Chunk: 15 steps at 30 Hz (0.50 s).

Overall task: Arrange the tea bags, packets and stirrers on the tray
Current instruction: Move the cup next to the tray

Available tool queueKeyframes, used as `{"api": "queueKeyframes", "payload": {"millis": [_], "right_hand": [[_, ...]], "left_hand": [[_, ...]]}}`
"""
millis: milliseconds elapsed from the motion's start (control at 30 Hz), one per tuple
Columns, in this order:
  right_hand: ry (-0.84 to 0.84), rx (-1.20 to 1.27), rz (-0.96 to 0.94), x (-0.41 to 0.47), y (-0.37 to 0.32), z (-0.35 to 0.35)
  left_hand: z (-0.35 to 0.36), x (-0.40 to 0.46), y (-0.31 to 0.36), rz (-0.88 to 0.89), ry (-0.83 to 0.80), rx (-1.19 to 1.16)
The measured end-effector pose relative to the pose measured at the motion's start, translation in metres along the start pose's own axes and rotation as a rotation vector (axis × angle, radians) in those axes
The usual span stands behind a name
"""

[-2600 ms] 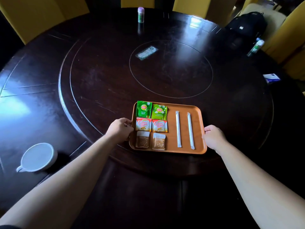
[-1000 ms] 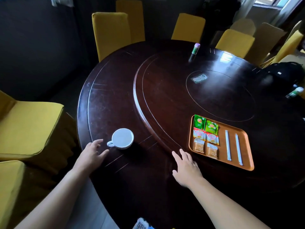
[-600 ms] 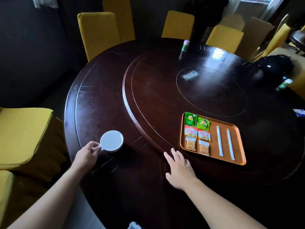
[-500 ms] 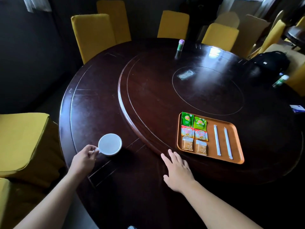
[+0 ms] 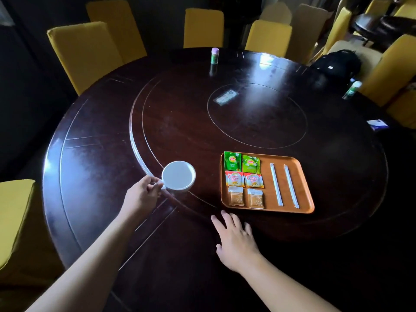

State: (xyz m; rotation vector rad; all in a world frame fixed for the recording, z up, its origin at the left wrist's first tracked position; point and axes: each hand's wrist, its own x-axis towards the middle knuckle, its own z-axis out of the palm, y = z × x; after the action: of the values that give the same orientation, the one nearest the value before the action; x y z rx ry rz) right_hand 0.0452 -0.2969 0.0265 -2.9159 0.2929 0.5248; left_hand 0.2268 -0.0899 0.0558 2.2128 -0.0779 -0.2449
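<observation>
An orange tray [image 5: 306, 190] lies on the dark round table. On it sit two green tea bags [image 5: 242, 163], two red-and-white creamer packets [image 5: 244, 180], two brown sugar packets [image 5: 245, 197] and two white wrapped stirrers [image 5: 284, 185], laid in rows. My left hand [image 5: 144, 195] grips the handle of a white cup [image 5: 178, 178] just left of the tray. My right hand [image 5: 235, 238] rests flat on the table, fingers spread, a little in front of the tray's near edge.
The table [image 5: 180, 122] has a raised turntable ring. A purple-capped container [image 5: 214, 55] stands at the far side, a flat packet [image 5: 225, 97] near the centre, a small bottle [image 5: 352, 89] and a card [image 5: 378, 124] at the right. Yellow chairs [image 5: 83, 52] ring the table; a black bag [image 5: 335, 63] lies behind.
My hands left the tray's sides. My left hand took the cup's handle and brought the cup rightward onto the turntable edge near the tray. My right hand stays flat on the table.
</observation>
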Motion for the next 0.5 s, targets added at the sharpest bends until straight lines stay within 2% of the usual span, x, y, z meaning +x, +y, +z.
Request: {"api": "queueKeyframes", "payload": {"millis": [167, 500], "right_hand": [[0.003, 0.001, -0.014, 0.0, 0.004, 0.001], [0.016, -0.011, -0.024, -0.001, 0.006, 0.006]], "left_hand": [[0.033, 0.02, 0.03, 0.011, -0.061, 0.013], [0.078, 0.037, 0.032, -0.007, -0.135, 0.025]]}}
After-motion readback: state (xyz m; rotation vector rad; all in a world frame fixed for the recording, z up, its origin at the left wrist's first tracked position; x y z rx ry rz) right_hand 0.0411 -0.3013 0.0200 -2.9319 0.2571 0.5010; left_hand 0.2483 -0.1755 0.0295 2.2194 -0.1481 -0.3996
